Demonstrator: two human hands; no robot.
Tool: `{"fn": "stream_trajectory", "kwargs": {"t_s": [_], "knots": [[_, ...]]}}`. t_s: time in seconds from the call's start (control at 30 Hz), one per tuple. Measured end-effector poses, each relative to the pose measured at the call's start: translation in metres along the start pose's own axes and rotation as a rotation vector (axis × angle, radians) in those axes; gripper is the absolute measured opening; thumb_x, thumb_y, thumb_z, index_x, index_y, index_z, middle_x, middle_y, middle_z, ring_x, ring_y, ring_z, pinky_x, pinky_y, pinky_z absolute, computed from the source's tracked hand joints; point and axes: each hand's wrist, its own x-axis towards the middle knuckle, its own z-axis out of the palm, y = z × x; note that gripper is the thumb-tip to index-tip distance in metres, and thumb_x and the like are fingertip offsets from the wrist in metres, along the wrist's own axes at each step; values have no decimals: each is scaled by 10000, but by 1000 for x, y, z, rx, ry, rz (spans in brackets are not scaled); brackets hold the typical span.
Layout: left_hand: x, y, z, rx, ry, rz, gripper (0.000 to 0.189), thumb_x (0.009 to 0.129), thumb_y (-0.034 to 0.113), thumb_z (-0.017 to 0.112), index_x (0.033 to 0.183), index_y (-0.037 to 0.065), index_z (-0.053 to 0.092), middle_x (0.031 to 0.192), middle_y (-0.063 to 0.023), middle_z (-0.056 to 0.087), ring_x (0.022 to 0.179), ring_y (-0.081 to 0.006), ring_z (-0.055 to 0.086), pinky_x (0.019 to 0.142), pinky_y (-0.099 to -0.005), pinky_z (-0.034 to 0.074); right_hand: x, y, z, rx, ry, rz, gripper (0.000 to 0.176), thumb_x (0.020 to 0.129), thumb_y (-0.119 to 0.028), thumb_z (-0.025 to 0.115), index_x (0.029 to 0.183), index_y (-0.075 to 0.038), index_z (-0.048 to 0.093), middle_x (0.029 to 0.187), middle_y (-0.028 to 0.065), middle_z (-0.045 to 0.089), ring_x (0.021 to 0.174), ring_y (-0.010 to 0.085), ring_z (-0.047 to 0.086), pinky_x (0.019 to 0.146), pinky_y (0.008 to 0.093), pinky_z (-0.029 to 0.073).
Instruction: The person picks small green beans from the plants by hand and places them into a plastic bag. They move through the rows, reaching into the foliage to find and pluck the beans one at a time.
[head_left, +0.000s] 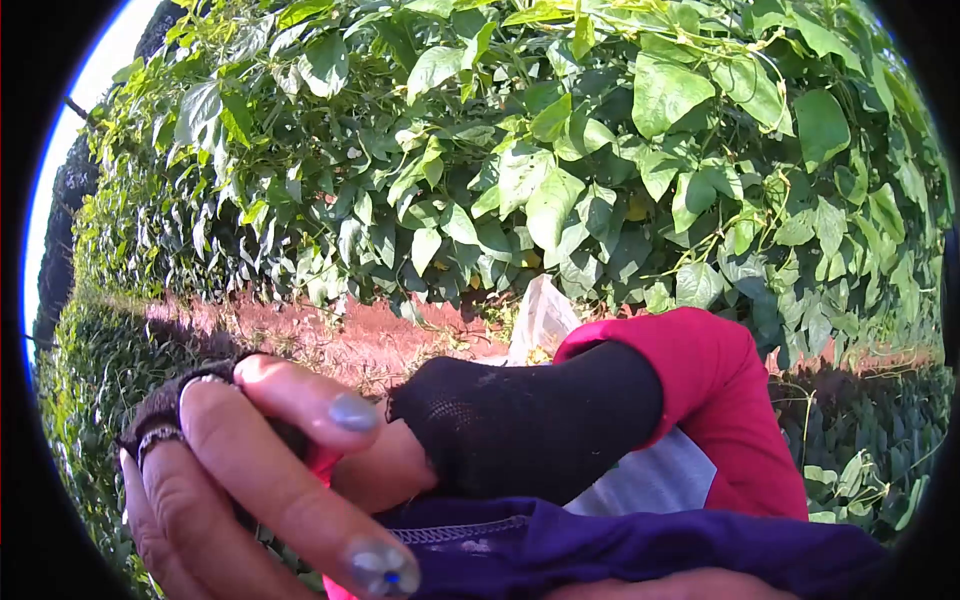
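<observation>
My left hand is large and close at the lower left, in a dark fingerless glove, with painted nails. Its fingers curl to the right around a bright pink strip, which is mostly hidden. The lower fingertip overlaps the end of a purple cloth with a stitched seam. My right arm crosses from the right in a pink sleeve and a black knit covering. Only some bare skin of my right hand shows behind the left fingers. Its own fingers are hidden.
A dense wall of leafy green vines stands ahead. Reddish soil with dry litter runs along its foot. A whitish translucent bag is on the ground behind my right arm. More low plants grow at the right.
</observation>
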Motion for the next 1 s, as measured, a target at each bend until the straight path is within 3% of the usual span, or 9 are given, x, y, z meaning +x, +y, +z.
{"fn": "stream_trajectory", "kwargs": {"t_s": [0.1,0.47,1.0], "knots": [[-17,20,17,-10,91,55,192,898,155,553,984,-9,602,856,-176,622,747,-295,642,652,-360,525,-1,5,1,67,-12,-42,177,853,-12,640,1026,-46,638,1032,86,665,843,219,656,769,315,526],[-34,-5,34,-90,193,66,168,914,169,543,937,15,606,857,-153,632,751,-271,643,653,-355,525,-1,17,28,376,-54,-147,131,867,-68,650,999,-60,650,1012,79,667,855,230,651,785,335,511],[-53,1,48,-92,276,81,175,938,188,529,868,51,613,858,-120,647,756,-235,645,656,-349,525,28,79,27,1005,-194,-5,99,889,-151,664,958,-81,668,982,68,670,873,247,645,807,365,488]]}}
